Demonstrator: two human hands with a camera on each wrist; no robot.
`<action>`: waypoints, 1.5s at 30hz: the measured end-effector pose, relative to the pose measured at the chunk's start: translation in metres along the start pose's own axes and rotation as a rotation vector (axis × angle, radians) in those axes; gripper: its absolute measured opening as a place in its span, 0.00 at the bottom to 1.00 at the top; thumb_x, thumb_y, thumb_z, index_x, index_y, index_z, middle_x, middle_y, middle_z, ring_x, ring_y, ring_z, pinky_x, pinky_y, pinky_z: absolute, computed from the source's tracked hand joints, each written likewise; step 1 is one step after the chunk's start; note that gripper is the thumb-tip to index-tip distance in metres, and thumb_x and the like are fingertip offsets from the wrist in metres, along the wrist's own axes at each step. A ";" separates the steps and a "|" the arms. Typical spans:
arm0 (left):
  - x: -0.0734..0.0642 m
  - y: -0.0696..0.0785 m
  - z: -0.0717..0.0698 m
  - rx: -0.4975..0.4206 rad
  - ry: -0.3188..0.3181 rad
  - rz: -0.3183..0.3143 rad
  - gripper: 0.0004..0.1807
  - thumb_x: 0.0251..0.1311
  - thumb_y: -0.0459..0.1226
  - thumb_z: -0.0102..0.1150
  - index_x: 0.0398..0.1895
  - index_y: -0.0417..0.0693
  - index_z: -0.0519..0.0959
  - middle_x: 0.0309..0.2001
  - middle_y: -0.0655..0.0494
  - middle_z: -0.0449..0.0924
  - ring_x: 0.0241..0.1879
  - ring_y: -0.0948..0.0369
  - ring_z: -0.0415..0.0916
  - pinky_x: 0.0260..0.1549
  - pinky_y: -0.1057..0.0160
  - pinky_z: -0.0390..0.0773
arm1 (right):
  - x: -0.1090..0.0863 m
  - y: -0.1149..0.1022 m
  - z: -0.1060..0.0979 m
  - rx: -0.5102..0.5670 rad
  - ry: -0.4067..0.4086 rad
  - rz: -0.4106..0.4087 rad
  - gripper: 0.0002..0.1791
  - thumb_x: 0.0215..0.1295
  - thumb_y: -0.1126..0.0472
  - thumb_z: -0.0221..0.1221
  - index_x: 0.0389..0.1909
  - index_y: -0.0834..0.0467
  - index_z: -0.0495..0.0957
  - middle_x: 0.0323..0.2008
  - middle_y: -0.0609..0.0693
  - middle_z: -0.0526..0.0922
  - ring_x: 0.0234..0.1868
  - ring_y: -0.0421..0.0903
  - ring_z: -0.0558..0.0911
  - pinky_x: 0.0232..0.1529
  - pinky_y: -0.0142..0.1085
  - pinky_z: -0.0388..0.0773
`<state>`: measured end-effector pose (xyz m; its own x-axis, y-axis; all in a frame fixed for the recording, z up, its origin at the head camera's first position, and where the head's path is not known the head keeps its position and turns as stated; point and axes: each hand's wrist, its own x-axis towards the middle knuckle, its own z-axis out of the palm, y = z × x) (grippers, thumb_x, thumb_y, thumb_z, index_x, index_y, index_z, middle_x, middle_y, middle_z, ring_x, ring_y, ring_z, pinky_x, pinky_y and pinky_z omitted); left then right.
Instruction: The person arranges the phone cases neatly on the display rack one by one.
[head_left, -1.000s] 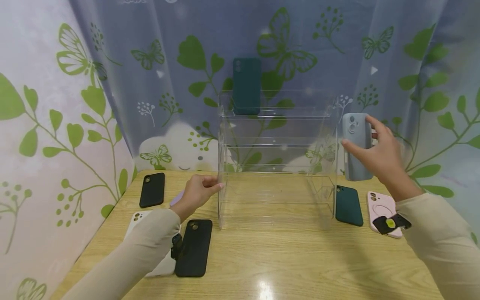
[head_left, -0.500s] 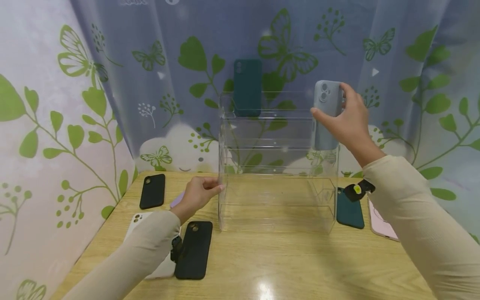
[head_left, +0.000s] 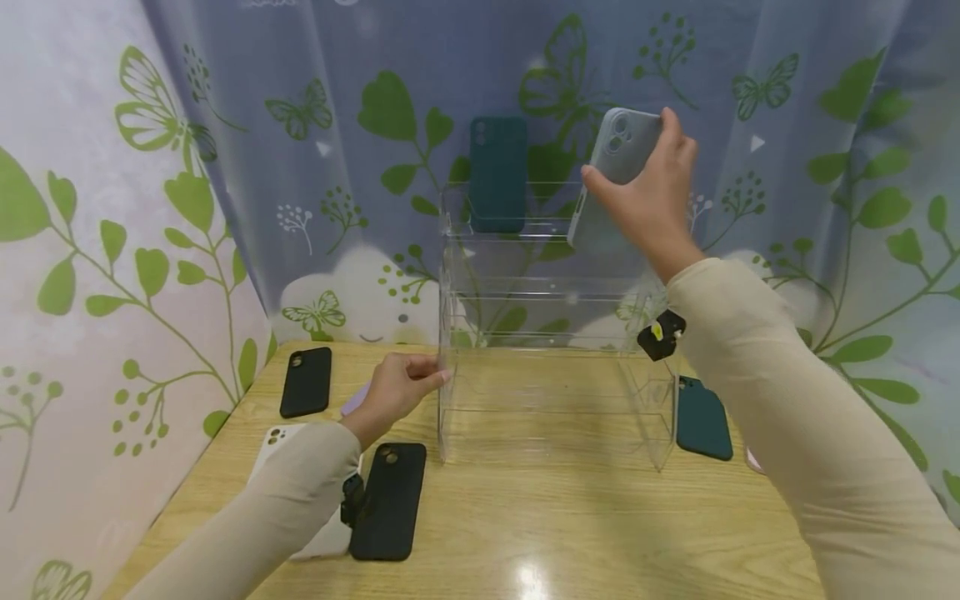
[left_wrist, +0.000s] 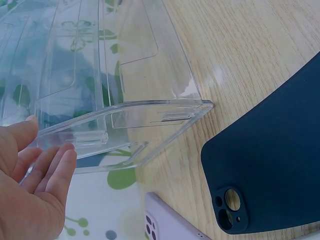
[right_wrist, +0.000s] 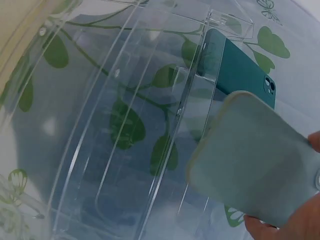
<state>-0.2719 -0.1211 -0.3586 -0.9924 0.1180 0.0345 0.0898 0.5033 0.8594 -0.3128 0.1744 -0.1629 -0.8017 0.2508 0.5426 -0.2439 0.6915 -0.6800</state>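
Observation:
A light blue-grey phone case is pinched along its sides by my right hand. The case is tilted over the top tier of a clear stepped display rack. In the right wrist view, the lower end of the case overlaps the rack's upper ledges. A teal phone case stands on the top tier, left of the held one. My left hand grips the rack's left side edge. In the left wrist view, that side panel's edge runs between the thumb and fingers.
On the wooden table left of the rack lie a black case, a lilac case, a white case and another black case. On the right lie a dark teal case and a mostly hidden pink case. A patterned curtain hangs behind.
My right hand has carried the light blue-grey case up and left, from beside the rack to over its top tier, and the case now leans. My left hand stays at the rack's side.

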 end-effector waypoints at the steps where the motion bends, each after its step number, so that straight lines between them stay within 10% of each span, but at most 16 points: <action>1: 0.000 0.000 0.000 -0.002 0.000 -0.002 0.24 0.62 0.41 0.63 0.60 0.43 0.77 0.56 0.46 0.79 0.55 0.51 0.76 0.50 0.51 0.78 | 0.001 -0.002 0.003 0.006 0.016 -0.005 0.58 0.53 0.36 0.62 0.76 0.48 0.37 0.68 0.57 0.51 0.57 0.51 0.65 0.55 0.43 0.68; 17: -0.001 0.000 0.000 0.007 0.005 -0.010 0.25 0.61 0.42 0.63 0.60 0.43 0.76 0.56 0.46 0.78 0.55 0.51 0.76 0.50 0.52 0.78 | 0.016 -0.014 0.041 0.083 0.260 -0.137 0.52 0.56 0.40 0.62 0.73 0.53 0.43 0.64 0.54 0.51 0.64 0.44 0.60 0.61 0.26 0.59; 45: -0.001 0.001 -0.001 0.000 0.007 -0.005 0.23 0.61 0.42 0.64 0.58 0.44 0.78 0.55 0.46 0.79 0.54 0.52 0.77 0.49 0.53 0.78 | 0.028 -0.005 0.063 -0.064 -0.006 -0.044 0.55 0.64 0.40 0.55 0.75 0.50 0.25 0.71 0.54 0.46 0.67 0.52 0.62 0.65 0.42 0.63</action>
<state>-0.2709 -0.1214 -0.3570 -0.9933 0.1101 0.0340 0.0853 0.5041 0.8594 -0.3681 0.1349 -0.1755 -0.7940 0.2152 0.5686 -0.2441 0.7437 -0.6224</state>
